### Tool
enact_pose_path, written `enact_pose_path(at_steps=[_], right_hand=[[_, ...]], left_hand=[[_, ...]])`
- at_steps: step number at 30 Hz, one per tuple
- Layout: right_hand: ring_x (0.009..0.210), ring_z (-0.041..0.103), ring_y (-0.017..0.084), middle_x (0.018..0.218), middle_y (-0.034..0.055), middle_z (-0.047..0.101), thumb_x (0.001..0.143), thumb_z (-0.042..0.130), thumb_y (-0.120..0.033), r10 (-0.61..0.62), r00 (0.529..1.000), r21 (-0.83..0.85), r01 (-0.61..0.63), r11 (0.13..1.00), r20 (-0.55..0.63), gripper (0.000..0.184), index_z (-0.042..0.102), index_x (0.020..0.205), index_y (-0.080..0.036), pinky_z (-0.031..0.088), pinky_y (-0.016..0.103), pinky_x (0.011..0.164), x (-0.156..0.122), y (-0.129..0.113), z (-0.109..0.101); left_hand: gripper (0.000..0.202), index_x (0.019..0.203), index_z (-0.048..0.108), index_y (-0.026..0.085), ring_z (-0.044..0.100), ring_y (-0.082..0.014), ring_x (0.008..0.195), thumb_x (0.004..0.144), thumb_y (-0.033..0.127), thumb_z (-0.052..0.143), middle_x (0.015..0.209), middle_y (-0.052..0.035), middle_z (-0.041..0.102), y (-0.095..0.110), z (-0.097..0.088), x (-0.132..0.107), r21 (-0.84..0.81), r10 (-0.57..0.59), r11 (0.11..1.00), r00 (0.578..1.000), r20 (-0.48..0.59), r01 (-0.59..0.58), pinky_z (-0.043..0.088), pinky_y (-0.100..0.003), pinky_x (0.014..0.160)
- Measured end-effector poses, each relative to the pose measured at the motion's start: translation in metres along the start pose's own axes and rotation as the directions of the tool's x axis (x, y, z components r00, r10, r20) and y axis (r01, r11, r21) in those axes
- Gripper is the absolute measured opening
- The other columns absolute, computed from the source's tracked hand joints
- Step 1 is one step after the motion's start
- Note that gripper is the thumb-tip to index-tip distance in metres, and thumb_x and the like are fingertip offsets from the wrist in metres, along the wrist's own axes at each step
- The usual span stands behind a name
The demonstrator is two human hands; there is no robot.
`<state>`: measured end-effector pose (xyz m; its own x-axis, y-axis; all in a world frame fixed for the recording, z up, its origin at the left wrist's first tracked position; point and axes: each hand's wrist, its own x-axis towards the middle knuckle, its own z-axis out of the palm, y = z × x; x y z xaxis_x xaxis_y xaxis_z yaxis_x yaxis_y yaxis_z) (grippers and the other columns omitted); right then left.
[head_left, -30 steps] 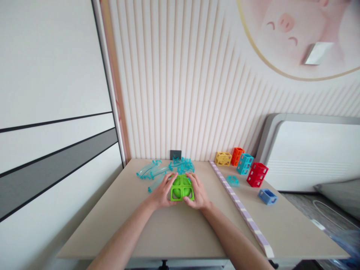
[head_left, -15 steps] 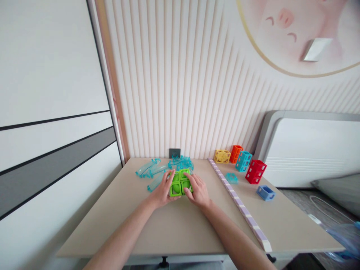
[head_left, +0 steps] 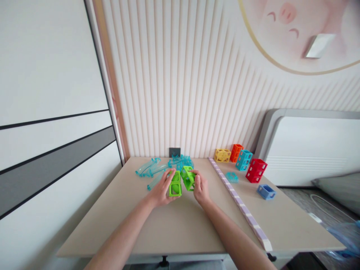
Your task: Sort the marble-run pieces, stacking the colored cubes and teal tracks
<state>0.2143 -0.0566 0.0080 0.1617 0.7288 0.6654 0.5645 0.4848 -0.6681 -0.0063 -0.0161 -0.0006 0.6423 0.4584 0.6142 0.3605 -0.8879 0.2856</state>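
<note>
My left hand (head_left: pixel 162 190) is closed round a green two-cell block (head_left: pixel 175 184), its open frames facing me above the table. Just to the right, my right hand (head_left: pixel 201 186) grips another green block (head_left: pixel 187 177), which is tilted to one side. A narrow gap separates the two blocks. Behind them on the table lies a pile of translucent teal track pieces (head_left: pixel 181 162), with more clear teal pieces (head_left: pixel 148 167) spread to the left.
A purple-and-white strip (head_left: pixel 239 204) runs down the table (head_left: pixel 180 232). Right of it stand yellow (head_left: pixel 222 155), orange (head_left: pixel 236 153), teal (head_left: pixel 243 160) and red blocks (head_left: pixel 256 170), a low blue block (head_left: pixel 266 191) and a teal piece (head_left: pixel 231 177). A black socket (head_left: pixel 174 152) is behind.
The green blocks, side by side as one square before, are now apart. My right hand has turned and tilted its block away from the one in my left hand.
</note>
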Motion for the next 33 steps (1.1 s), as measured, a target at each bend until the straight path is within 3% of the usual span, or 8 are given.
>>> enact_pose_path(at_steps=[4, 10, 15, 18, 20, 33], right_hand=[[0.068, 0.062, 0.021, 0.076, 0.0044, 0.067, 0.099, 0.029, -0.050, 0.066, 0.998, 0.003, -0.066, 0.998, -0.018, 0.048, 0.066, 0.097, -0.019, 0.049, 0.031, 0.068, 0.004, 0.000, 0.001], [0.073, 0.063, 0.021, 0.082, 0.0042, 0.066, 0.093, 0.045, -0.052, 0.152, 0.987, 0.032, -0.151, 0.988, -0.052, 0.036, 0.058, 0.101, -0.019, 0.052, 0.034, 0.069, 0.008, 0.002, -0.001], [0.066, 0.060, 0.019, 0.076, 0.0009, 0.061, 0.090, 0.051, -0.049, 0.236, 0.972, 0.102, -0.235, 0.967, 0.000, 0.032, 0.055, 0.102, -0.019, 0.054, 0.031, 0.060, 0.007, 0.007, -0.001], [0.067, 0.060, 0.019, 0.078, 0.0015, 0.061, 0.089, 0.053, -0.045, 0.213, 0.977, 0.080, -0.212, 0.974, 0.002, 0.030, 0.056, 0.103, -0.019, 0.054, 0.031, 0.060, 0.007, 0.007, -0.002], [0.069, 0.060, 0.019, 0.081, 0.0025, 0.062, 0.088, 0.053, -0.043, 0.193, 0.981, 0.060, -0.193, 0.979, 0.003, 0.029, 0.057, 0.103, -0.019, 0.054, 0.031, 0.062, 0.007, 0.006, -0.002], [0.094, 0.064, 0.024, 0.106, 0.0080, 0.060, 0.081, 0.062, -0.036, 0.176, 0.980, 0.142, -0.188, 0.972, 0.092, 0.038, 0.049, 0.113, -0.020, 0.059, 0.038, 0.076, 0.006, 0.020, 0.013]], left_hand=[[0.103, 0.157, -0.002, 0.025, 0.036, -0.0390, 0.141, 0.085, 0.048, 0.067, 0.152, -0.0206, 0.027, 0.001, -0.002, 0.002, 0.103, 0.014, 0.995, 1.000, 0.020, -0.016, 0.041, -0.053, 0.110], [0.094, 0.157, 0.007, 0.025, 0.046, -0.0341, 0.134, 0.086, 0.046, 0.065, 0.147, -0.0182, 0.033, -0.005, -0.009, 0.001, 0.143, -0.113, 0.980, 0.982, -0.153, 0.135, 0.046, -0.047, 0.107], [0.085, 0.155, 0.015, 0.023, 0.042, -0.0345, 0.136, 0.088, 0.046, 0.062, 0.142, -0.0172, 0.036, -0.012, -0.018, 0.001, 0.125, -0.246, 0.944, 0.904, -0.348, 0.305, 0.042, -0.051, 0.109], [0.081, 0.154, 0.021, 0.022, 0.045, -0.0345, 0.131, 0.088, 0.048, 0.061, 0.136, -0.0173, 0.040, -0.016, -0.021, 0.003, 0.095, -0.282, 0.927, 0.839, -0.466, 0.364, 0.043, -0.052, 0.107], [0.079, 0.153, 0.022, 0.022, 0.047, -0.0341, 0.129, 0.089, 0.049, 0.060, 0.133, -0.0167, 0.041, -0.019, -0.021, 0.003, 0.077, -0.288, 0.925, 0.818, -0.497, 0.373, 0.044, -0.053, 0.105], [0.082, 0.154, 0.018, 0.024, 0.045, -0.0335, 0.130, 0.089, 0.047, 0.062, 0.135, -0.0159, 0.039, -0.020, -0.018, 0.001, 0.065, -0.289, 0.936, 0.859, -0.422, 0.347, 0.041, -0.053, 0.108]])
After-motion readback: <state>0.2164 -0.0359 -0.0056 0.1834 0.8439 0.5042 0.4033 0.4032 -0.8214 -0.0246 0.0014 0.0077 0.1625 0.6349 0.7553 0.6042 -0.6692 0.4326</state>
